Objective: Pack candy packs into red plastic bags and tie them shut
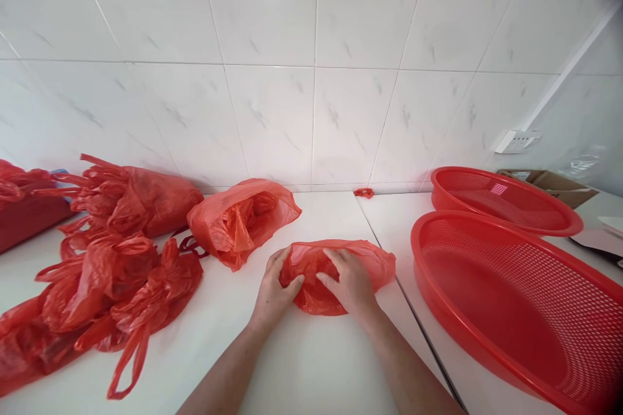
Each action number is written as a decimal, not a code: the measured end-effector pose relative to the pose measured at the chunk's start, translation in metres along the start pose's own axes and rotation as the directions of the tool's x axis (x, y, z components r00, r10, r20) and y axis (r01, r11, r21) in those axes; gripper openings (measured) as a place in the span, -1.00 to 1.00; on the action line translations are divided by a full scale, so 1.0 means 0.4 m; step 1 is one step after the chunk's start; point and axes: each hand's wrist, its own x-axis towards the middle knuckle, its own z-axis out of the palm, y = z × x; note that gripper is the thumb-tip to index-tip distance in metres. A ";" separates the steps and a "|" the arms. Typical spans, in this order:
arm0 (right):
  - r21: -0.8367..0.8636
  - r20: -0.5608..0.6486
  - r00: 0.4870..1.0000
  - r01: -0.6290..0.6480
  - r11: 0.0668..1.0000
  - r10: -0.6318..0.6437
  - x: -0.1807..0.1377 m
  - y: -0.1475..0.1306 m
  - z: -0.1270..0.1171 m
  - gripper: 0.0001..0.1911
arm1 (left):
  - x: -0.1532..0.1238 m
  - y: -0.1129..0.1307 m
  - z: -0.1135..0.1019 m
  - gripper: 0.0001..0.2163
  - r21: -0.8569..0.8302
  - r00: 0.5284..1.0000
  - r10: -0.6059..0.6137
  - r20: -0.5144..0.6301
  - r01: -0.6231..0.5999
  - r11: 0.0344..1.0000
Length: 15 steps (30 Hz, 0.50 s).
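A thin red plastic bag [316, 298] lies on the white table in front of me, its mouth spread and crumpled red plastic inside it. My left hand [277, 285] grips the left end of this bag, with the thumb over the mouth and the fingers curled along the edge. Over the right part of the mouth, my right hand [351, 280] reaches in with thumb and fingers apart, touching the plastic. Just behind and to the left, another red bag [272, 204] lies on its side with its mouth gaping and bunched plastic within.
Several stuffed, knotted red bags [117, 272] are heaped at left. Two red perforated plastic baskets [487, 298] stand at right, beyond a seam in the tabletop. Behind them is a cardboard box [559, 188]. A small red scrap [364, 192] lies by the tiled wall [272, 123].
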 end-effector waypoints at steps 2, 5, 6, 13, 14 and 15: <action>-0.018 -0.134 0.991 -0.001 1.000 -0.001 0.004 0.001 -0.009 -0.62 | 0.000 -0.001 0.000 -0.52 0.005 1.000 0.017 -0.004 -0.017 1.000; -0.062 -0.247 0.969 -0.026 0.998 0.010 0.009 0.013 -0.016 -0.62 | 0.000 -0.003 0.002 -0.54 0.005 1.000 0.025 -0.008 -0.025 1.000; -0.073 -0.258 0.966 -0.041 0.996 0.021 0.010 0.019 -0.015 -0.59 | 0.001 -0.005 0.002 -0.54 0.004 1.000 0.028 -0.010 -0.028 1.000; -0.084 -0.066 0.979 -0.197 0.977 0.192 0.011 0.059 0.001 -0.34 | -0.001 -0.009 0.002 -0.49 -0.027 1.000 -0.015 0.027 0.016 1.000; -0.093 -0.017 0.975 -0.222 0.971 0.222 0.011 0.062 0.002 -0.32 | -0.001 -0.008 0.001 -0.48 -0.037 0.999 -0.029 0.039 0.031 0.999; -0.107 0.027 0.969 -0.242 0.964 0.246 0.010 0.065 0.004 -0.30 | -0.001 -0.006 0.000 -0.47 -0.046 0.998 -0.039 0.048 0.041 0.998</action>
